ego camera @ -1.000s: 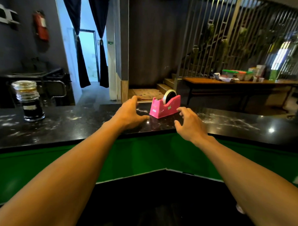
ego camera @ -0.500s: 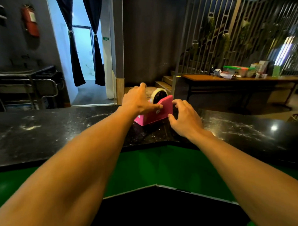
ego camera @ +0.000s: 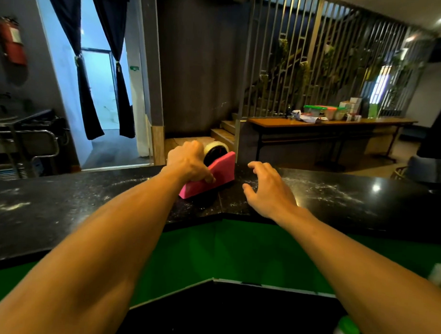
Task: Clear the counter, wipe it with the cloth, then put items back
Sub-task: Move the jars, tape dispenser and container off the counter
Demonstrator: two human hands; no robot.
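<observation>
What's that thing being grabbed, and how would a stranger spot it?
Look at the long black counter. At its middle, gripped by the left hand, stands a tape dispenser. It alone is bright pink, with a pale tape roll.

Black speckled counter (ego camera: 338, 196), pink tape dispenser (ego camera: 214, 178) resting on it

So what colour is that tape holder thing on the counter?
Bright pink. The tape dispenser shows best in the head view, with the left hand gripping it.
</observation>
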